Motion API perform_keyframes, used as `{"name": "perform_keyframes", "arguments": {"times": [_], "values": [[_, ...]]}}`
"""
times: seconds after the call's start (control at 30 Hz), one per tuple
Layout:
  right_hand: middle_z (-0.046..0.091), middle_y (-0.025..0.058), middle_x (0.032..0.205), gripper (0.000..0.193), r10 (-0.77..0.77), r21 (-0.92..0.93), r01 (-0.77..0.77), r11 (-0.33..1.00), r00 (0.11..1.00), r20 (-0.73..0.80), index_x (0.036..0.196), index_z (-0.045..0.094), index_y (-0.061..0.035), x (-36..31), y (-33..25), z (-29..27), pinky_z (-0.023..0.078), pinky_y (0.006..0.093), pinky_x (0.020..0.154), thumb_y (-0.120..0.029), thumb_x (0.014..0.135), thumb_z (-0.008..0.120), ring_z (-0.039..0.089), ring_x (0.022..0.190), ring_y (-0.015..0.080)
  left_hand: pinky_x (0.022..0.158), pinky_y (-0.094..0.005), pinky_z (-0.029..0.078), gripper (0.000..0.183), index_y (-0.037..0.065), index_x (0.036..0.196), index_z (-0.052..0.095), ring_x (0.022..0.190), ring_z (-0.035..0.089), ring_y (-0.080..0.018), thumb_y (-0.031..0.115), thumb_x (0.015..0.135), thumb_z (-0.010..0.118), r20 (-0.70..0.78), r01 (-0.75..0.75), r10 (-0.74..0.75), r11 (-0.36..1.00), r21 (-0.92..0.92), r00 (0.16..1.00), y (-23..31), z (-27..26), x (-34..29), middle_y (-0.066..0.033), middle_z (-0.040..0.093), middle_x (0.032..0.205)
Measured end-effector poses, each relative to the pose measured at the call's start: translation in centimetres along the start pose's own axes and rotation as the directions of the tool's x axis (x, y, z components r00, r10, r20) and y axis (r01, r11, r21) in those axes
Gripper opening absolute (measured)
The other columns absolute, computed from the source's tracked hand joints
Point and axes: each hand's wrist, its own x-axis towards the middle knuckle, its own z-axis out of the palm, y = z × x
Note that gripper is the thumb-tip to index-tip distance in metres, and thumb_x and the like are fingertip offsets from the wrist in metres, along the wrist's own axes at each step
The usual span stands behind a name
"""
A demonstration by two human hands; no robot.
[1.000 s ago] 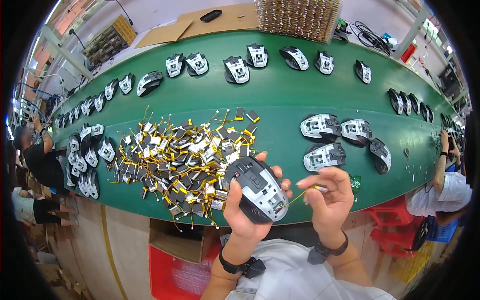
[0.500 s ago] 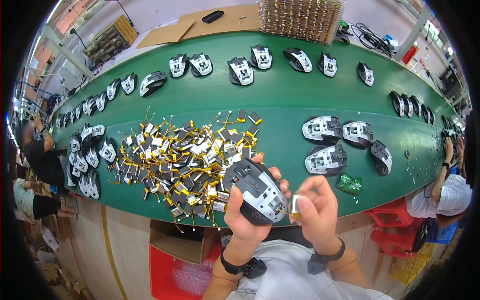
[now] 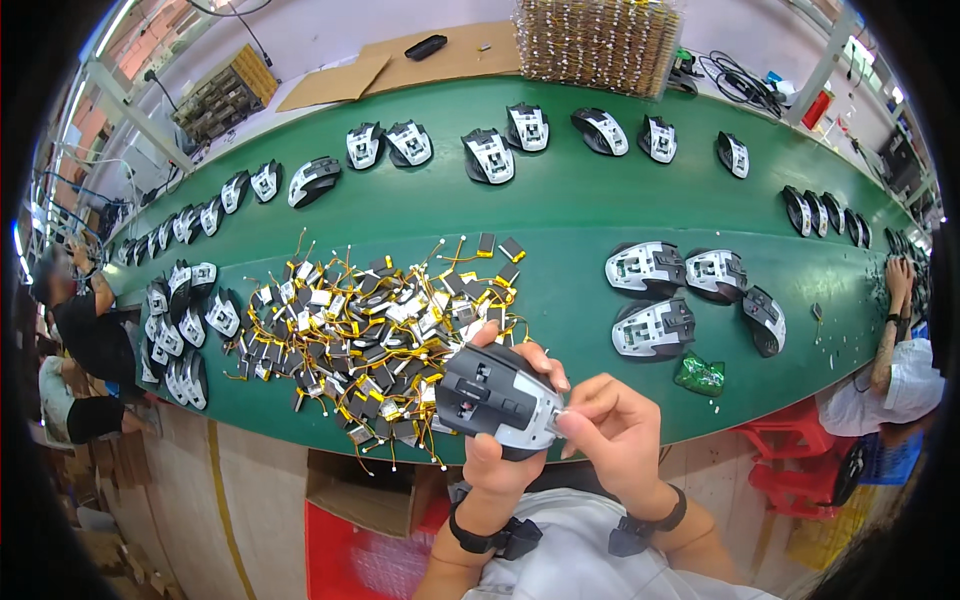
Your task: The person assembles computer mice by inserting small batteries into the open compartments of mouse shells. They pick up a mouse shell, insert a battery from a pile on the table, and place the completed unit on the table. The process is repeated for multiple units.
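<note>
My left hand [image 3: 506, 478] grips a black and silver computer mouse [image 3: 490, 395] from below and behind, thumb on the near side and fingers round the far side. Part of the mouse's shell is open. At its right end my right hand [image 3: 622, 440] pinches a small battery pack, with thumb and forefinger against the mouse; the fingers cover nearly all of it. Just beyond the mouse spreads a heap of battery packs [image 3: 375, 325] with yellow tape and thin wires. To the right lie several similar mice [image 3: 650, 328] and a green crinkled packet [image 3: 699, 374].
More mice [image 3: 490, 157] line the far side of the green table [image 3: 560, 210], and others [image 3: 180, 330] cluster at left. A clear box of small parts [image 3: 597, 45] stands at the back. Below the near edge are a cardboard box [image 3: 360, 497] and red stools [image 3: 795, 450]. People work at both ends.
My right hand has brought the battery pack left against the mouse's end, where the fingers now hide it. The mouse has tipped and shifted slightly left in my left hand.
</note>
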Motion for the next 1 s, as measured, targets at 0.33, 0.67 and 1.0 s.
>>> {"name": "perform_keyframes", "arguments": {"times": [0.33,0.67,1.0], "values": [[0.064,0.0085,0.091,0.030,-0.444,-0.622,0.521,0.585,0.847,0.293,0.100,0.074,-0.0032,-0.8,-0.4,-1.2,0.053,0.0257,0.058,-0.003,0.071,0.082,0.064,0.068,0.0149,0.084,-0.0407,0.044,0.090,0.011,0.145,0.029,0.092,0.053,-0.0261,0.063,0.080,0.065,0.054,0.030,-0.023,0.992,-0.122,0.998,0.4,-0.6,0.2,-0.0130,0.050,0.108],[0.065,0.0022,0.082,0.027,-0.457,-0.653,0.674,0.344,0.728,0.511,0.091,0.076,-0.0078,0.4,-2.1,-2.1,0.052,0.0262,0.053,-0.014,0.067,0.086,0.062,0.061,0.0138,0.082,-0.0411,0.047,0.085,0.007,0.141,0.036,0.094,0.054,-0.0289,0.062,0.082,0.063,0.122,0.336,-0.314,0.904,-0.266,0.942,0.5,-1.0,0.6,-0.0150,0.054,0.108],[0.063,0.0059,0.081,0.023,-0.247,-0.529,0.417,0.739,0.899,0.363,0.088,0.076,-0.0064,2.9,-2.8,-3.3,0.055,0.0308,0.064,-0.010,0.068,0.086,0.063,0.065,0.0132,0.095,-0.0468,0.047,0.080,0.000,0.140,0.037,0.114,0.056,-0.0386,0.063,0.091,0.046,0.061,0.427,-0.427,0.865,-0.264,0.902,-0.6,-1.3,-0.1,-0.0210,0.059,0.112]]}}
